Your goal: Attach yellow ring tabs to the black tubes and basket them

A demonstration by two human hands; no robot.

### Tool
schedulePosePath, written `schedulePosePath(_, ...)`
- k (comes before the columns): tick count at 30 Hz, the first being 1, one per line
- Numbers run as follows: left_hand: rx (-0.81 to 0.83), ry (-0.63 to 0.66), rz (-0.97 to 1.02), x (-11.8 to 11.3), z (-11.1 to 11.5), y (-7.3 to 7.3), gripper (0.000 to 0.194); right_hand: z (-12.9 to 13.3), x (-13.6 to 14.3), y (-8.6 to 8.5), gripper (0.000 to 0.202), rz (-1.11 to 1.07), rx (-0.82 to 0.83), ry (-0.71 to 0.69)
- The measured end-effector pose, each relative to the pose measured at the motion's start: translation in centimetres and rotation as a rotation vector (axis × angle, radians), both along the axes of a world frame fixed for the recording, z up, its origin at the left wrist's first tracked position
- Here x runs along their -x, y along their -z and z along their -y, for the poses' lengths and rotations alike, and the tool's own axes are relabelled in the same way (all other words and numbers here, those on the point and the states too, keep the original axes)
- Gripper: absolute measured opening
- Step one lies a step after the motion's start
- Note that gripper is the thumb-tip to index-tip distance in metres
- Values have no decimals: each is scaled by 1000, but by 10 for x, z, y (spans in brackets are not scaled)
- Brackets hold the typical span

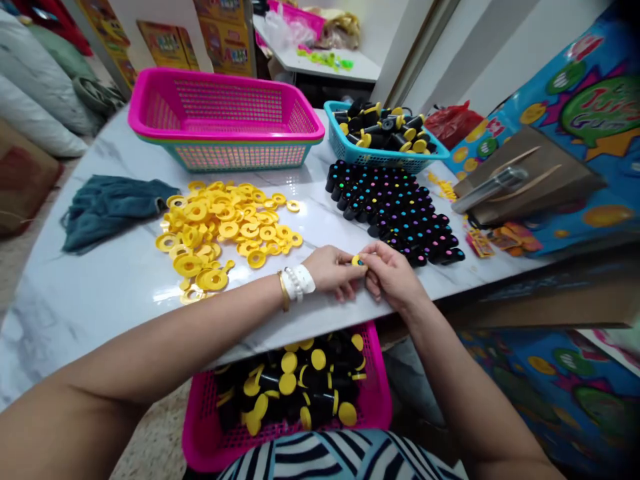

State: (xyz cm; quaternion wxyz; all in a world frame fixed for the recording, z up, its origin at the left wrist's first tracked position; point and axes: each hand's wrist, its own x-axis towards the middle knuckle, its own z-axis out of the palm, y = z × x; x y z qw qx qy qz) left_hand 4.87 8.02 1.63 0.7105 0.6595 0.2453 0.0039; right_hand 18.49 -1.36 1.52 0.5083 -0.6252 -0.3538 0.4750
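Observation:
Near the table's front edge, my left hand (333, 270) and my right hand (393, 273) meet with a small yellow cap (357, 261) pinched between their fingertips. Something dark shows in the middle of the cap; the rest is hidden by fingers. Yellow ring-shaped caps (229, 230) lie in a loose pile left of my hands. Just beyond my right hand stand rows of black cylinders (395, 207) with coloured dots on top.
Stacked pink and teal baskets (225, 137) stand at the back, beside a blue basket (380, 157) of black and yellow pieces. A dark cloth (113, 210) lies left. A pink basket (383, 393) of similar pieces sits below the table edge. Paper bag (535, 177) at right.

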Motion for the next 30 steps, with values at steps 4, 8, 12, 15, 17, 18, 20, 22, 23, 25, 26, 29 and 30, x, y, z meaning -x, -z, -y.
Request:
schedulePosePath(4,18,-66,-90,-4,2,-4,43,8,4,-2,24,-33,40,-21)
schedulePosePath(8,-179,-144,-105,-5,11,-6,45,16,7,-4,21,-41,78,-5)
schedulePosePath(12,-198,-130,-106,-3,9,-7,50,16,4,-3,20,-79,67,17)
schedulePosePath(15,-122,19,-1,4,6,-5,37,18,-2,0,20,-160,57,8)
schedulePosePath(17,-205,73,64,8,7,-3,33,20,-6,1,22,-193,30,16)
schedulePosePath(18,-296,64,76,9,8,-1,34,21,-7,2,22,-195,19,25)
schedulePosePath(20,-495,-10,65,9,13,1,34,23,-8,1,23,-179,4,46)
schedulePosePath(22,-627,-84,57,8,17,3,33,25,-6,0,22,-145,-9,71)
schedulePosePath(23,-667,-111,60,7,19,4,33,26,-4,0,21,-126,-15,82)
schedulePosePath(25,-722,-149,68,6,21,6,28,27,-2,-1,20,-91,-20,98)
schedulePosePath(26,-746,-160,74,5,21,7,26,27,-1,-1,20,-76,-19,105)
schedulePosePath(29,-803,-157,99,5,21,11,24,26,0,-1,21,-49,-14,123)
schedulePosePath(30,-812,-146,107,5,20,11,24,25,1,0,22,-43,-14,132)
